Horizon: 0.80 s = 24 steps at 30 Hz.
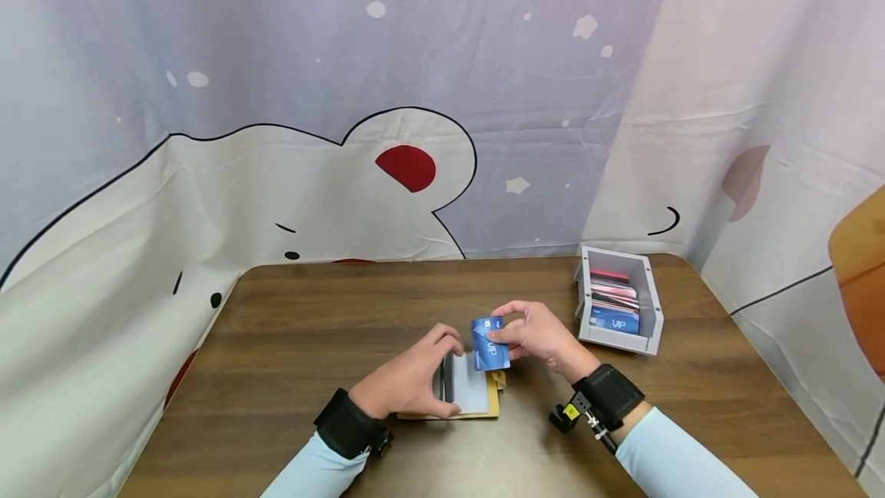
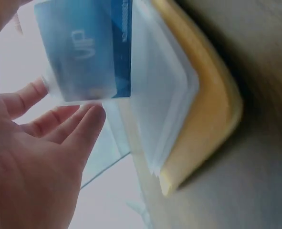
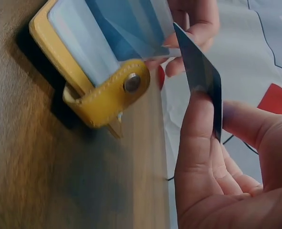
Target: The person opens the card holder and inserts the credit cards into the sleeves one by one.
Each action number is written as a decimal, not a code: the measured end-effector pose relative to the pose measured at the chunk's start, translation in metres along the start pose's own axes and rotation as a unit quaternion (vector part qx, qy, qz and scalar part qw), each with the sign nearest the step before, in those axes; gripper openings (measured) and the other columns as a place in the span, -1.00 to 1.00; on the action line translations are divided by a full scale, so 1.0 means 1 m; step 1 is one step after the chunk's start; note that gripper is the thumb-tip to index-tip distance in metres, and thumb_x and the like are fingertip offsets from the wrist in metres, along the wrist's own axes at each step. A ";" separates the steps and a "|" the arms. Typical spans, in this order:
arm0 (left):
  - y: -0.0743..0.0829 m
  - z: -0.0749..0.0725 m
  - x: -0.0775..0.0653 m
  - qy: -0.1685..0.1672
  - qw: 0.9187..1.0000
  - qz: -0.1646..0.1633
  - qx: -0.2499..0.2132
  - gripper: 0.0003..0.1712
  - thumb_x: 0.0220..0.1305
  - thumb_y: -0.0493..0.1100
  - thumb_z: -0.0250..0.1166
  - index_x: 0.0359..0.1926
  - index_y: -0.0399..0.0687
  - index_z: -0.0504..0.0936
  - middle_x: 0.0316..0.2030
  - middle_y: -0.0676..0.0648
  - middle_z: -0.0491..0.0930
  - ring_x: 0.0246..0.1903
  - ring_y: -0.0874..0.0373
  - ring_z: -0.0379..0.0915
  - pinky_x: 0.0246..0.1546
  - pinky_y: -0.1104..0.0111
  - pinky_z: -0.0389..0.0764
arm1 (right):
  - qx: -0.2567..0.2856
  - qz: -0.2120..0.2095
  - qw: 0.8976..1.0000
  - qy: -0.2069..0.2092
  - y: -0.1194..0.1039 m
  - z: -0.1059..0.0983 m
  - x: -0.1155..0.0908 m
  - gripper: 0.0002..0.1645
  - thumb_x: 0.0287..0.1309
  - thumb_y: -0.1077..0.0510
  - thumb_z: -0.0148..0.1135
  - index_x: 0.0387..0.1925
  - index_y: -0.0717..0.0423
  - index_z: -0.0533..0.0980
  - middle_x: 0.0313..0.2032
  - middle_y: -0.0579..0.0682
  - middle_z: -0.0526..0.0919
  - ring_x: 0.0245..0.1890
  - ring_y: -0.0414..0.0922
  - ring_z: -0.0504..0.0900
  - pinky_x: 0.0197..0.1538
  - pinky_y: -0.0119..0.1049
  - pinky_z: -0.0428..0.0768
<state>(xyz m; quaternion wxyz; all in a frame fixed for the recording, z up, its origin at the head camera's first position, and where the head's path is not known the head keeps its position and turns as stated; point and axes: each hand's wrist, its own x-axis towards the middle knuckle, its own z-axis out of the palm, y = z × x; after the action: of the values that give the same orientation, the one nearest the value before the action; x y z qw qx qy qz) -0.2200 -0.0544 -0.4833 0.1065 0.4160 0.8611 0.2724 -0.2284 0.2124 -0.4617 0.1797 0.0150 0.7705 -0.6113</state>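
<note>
A yellow card holder [image 1: 494,403] with clear plastic sleeves [image 2: 162,90] lies opened out on the table. My left hand [image 1: 415,381] holds some raised sleeves between thumb and fingers. In the left wrist view, a blue VIP card [image 2: 81,52] shows through the sleeve by that hand [image 2: 40,143]. My right hand [image 1: 539,336] pinches another blue VIP card [image 1: 489,356] between thumb and fingers, above the holder's right side. The right wrist view has this card [image 3: 200,71] nearly edge-on, apart from the sleeves. The holder's yellow strap [image 3: 107,95] with a metal snap hangs unfastened.
A grey open-topped box [image 1: 650,306] stands at the table's back right, with a stack of several cards [image 1: 614,302] inside. The wooden table [image 1: 332,313] ends at a printed fabric curtain [image 1: 525,98] behind it and along both sides.
</note>
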 end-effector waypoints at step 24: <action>-0.013 -0.006 -0.018 -0.036 0.989 -0.109 0.097 0.19 -0.10 0.18 0.64 0.48 -0.07 0.25 0.28 -0.08 0.48 0.14 0.07 0.41 0.25 0.11 0.52 | -0.086 -0.005 0.996 -0.026 0.008 0.050 0.018 -0.63 0.06 0.34 0.51 -0.08 0.31 0.60 -0.55 0.06 0.73 -0.71 -0.22 0.62 -0.52 -0.30 0.67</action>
<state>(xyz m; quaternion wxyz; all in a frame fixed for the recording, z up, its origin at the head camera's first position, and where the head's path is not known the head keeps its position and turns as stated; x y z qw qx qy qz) -0.2200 -0.0773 -0.4865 0.1253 0.3378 0.9191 0.1597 -0.2301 0.1635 -0.4842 0.1977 -0.0204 0.8155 -0.5436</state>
